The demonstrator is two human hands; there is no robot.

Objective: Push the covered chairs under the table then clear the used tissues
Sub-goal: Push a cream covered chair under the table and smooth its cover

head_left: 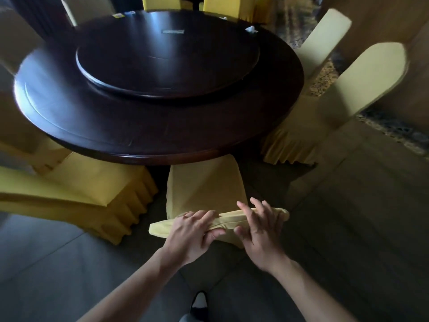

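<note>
A chair in a yellow cover stands right in front of me, its seat partly under the round dark wooden table. My left hand grips the top of the chair's back, fingers over the front and thumb behind. My right hand rests on the same top edge a little to the right, its fingers spread and fairly straight. Two crumpled white tissues lie at the table's far right rim: one tissue and a smaller tissue.
A lazy Susan fills the table's middle, with a small flat packet on it. More covered chairs ring the table: one at left, two at right standing out from it, several at the back. My shoe shows on the grey tiled floor.
</note>
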